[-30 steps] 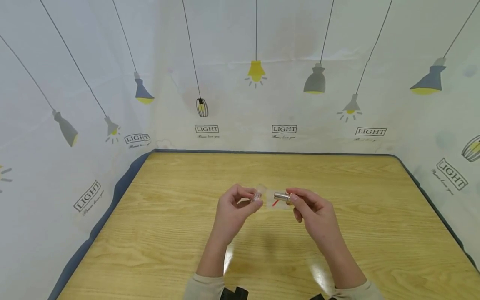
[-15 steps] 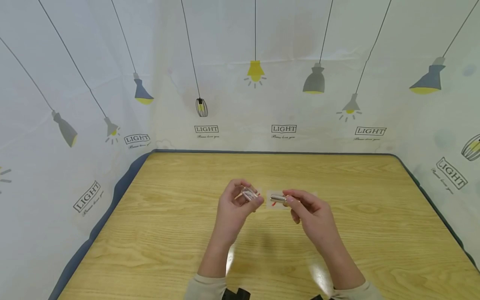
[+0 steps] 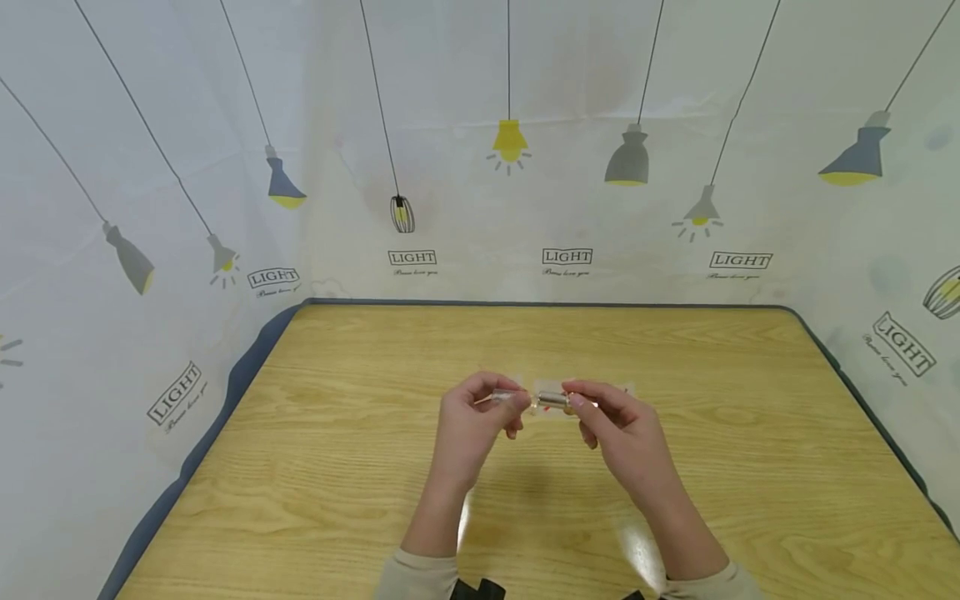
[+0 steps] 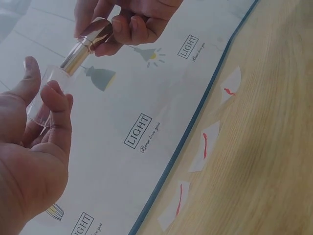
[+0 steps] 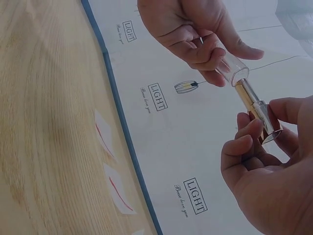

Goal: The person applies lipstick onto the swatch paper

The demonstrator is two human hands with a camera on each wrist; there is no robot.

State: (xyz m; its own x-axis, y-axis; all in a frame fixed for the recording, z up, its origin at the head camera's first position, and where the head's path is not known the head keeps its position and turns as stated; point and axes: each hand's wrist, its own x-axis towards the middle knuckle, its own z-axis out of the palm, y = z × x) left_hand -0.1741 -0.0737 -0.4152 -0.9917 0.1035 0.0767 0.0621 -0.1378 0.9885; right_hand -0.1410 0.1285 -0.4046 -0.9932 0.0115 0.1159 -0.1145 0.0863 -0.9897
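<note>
My left hand [image 3: 467, 433] pinches a clear cylindrical lipstick cap [image 5: 234, 67] between thumb and fingers. In my right hand [image 3: 632, 429] is a shiny gold and silver lipstick tube [image 4: 78, 55], gripped by its wider base with thumb and fingertips. The tube's narrow metal end points at the cap's open mouth. In the right wrist view that end meets the cap's rim; whether it sits slightly inside cannot be told. Both hands are held above the table, close together. No lipstick bullet shows out of the tube.
White paper strips [image 4: 204, 148] with red strokes lie on the wood-grain table [image 3: 337, 467], beyond the hands. A pale curtain [image 3: 465, 192] printed with lamps and "LIGHT" hangs along the table's back and sides.
My left hand has turned the clear cap from a tilt into line with the lipstick tube. The right hand has shifted slightly left, and the gap between cap and tube has closed.
</note>
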